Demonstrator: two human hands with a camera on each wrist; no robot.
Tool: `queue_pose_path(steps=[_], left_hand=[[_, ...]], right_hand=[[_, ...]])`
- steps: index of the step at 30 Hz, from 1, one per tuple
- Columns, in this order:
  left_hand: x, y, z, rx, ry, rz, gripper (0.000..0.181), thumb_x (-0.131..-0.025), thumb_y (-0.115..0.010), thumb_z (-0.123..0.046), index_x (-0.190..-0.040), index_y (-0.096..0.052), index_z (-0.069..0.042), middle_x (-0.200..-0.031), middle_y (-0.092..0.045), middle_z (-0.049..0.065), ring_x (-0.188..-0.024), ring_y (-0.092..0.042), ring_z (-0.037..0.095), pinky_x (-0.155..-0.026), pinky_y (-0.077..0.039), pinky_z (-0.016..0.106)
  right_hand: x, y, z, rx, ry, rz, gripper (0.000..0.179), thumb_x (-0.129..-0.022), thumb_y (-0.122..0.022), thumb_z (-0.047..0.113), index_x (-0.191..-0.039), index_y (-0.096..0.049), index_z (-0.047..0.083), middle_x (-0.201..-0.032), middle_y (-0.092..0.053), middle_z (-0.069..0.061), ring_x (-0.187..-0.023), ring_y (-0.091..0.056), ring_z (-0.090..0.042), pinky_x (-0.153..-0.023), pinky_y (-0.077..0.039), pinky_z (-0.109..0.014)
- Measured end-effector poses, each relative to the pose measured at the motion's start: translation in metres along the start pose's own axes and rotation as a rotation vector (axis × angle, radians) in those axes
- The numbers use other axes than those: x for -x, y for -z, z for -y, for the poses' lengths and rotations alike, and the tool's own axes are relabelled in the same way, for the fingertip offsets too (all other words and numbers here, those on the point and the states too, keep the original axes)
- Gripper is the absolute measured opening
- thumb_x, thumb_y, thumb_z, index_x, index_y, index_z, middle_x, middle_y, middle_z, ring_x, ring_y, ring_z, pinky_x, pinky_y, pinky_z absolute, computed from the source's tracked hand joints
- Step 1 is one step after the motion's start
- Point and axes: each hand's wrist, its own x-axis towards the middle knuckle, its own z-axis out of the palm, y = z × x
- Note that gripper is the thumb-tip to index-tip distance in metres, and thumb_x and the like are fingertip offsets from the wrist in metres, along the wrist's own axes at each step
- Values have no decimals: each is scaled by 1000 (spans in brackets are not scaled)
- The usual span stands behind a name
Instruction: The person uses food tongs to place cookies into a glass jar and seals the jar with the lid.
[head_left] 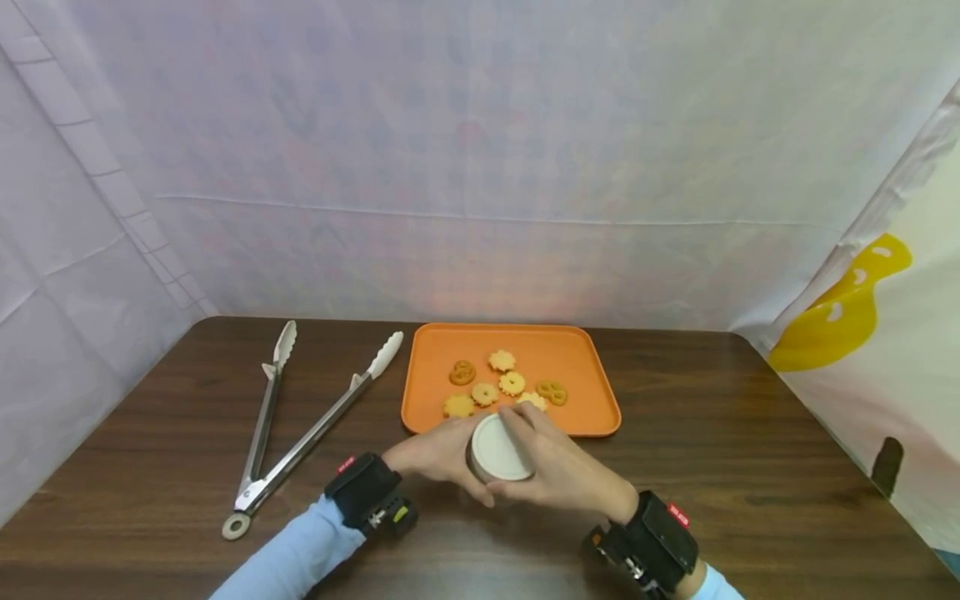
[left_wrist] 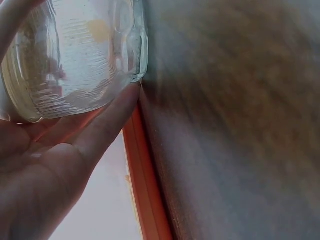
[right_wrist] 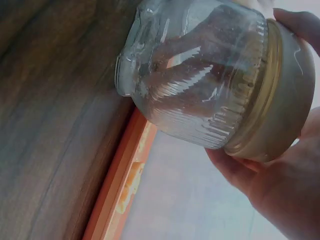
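A clear ribbed glass jar (right_wrist: 200,75) with a pale screw lid (head_left: 501,447) is held between both hands, just in front of the orange tray. My left hand (head_left: 442,454) grips the glass body from the left; in the left wrist view its fingers reach along the jar (left_wrist: 80,65) toward the base. From the right, my right hand (head_left: 562,471) has its thumb and fingers curled round the lid. The jar's base is close to the tabletop, and through the glass I see only fingers and reflections.
Several biscuits (head_left: 512,383) of flower and pretzel shapes lie on the orange tray (head_left: 585,354) behind the hands. Spread metal tongs (head_left: 300,450) with white tips lie to the left on the dark wooden table (head_left: 720,417). A pale cloth (head_left: 465,150) hangs behind the table.
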Motion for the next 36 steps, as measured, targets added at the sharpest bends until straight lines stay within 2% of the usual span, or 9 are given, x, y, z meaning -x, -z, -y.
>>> queue_pose_path(steps=[2, 5, 7, 12, 14, 16, 24, 36], left_hand=[[0, 0, 0, -10, -6, -5, 98, -56, -84, -32, -136, -31, -13, -124, -49, 0, -107, -48, 10, -91, -37, 27], [0, 0, 0, -19, -2, -7, 99, -56, -84, -33, -136, -30, -13, -124, -49, 0, -108, -47, 11, -91, -36, 27], [0, 0, -1, -6, 6, -4, 100, -56, -84, -33, -137, -29, -13, -126, -48, 0, -110, -47, 11, -92, -36, 28], [1, 0, -2, 14, 5, 4, 98, -58, -83, -33, -137, -29, -14, -130, -46, 1, -114, -45, 13, -94, -35, 30], [1, 0, -2, 9, 0, 1, 97, -58, -82, -33, -138, -30, -13, -130, -45, 1, -114, -45, 13, -94, -35, 29], [1, -1, -2, 10, 2, -5, 97, -58, -83, -32, -138, -30, -13, -131, -45, 1, -115, -45, 13, -94, -35, 29], [1, 0, -2, 12, 9, -8, 97, -57, -83, -31, -137, -31, -12, -129, -47, 1, -114, -45, 13, -95, -34, 31], [1, 1, 0, 13, 2, -6, 96, -56, -83, -31, -135, -32, -11, -126, -48, 2, -111, -47, 13, -93, -36, 29]], right_hand=[[0, 1, 0, -24, -2, 20, 83, -77, -63, 47, -136, -30, 0, -120, -41, -10, -101, -47, -17, -76, -46, -27], [-1, -2, 3, -4, -19, -8, 84, -75, -65, 48, -135, -31, 0, -119, -42, -11, -99, -48, -17, -75, -47, -28], [0, -5, 7, 63, -38, -57, 89, -73, -64, 54, -134, -33, -3, -117, -44, -12, -97, -49, -18, -73, -47, -28], [1, -16, 17, 326, -102, -183, 98, -71, -51, 68, -127, -39, -12, -102, -48, -17, -80, -51, -20, -63, -47, -29], [1, -17, 19, 387, -122, -208, 96, -73, -51, 67, -124, -42, -13, -97, -48, -17, -76, -49, -21, -61, -46, -30], [0, -17, 20, 403, -130, -219, 94, -72, -55, 65, -121, -44, -14, -94, -48, -16, -76, -49, -20, -62, -46, -30], [-1, -12, 15, 332, -79, -187, 88, -67, -67, 56, -120, -46, -11, -90, -46, -9, -75, -43, -14, -60, -43, -25], [-2, 1, 1, 33, -33, -22, 87, -70, -68, 52, -133, -37, 0, -116, -46, -9, -97, -48, -16, -73, -46, -26]])
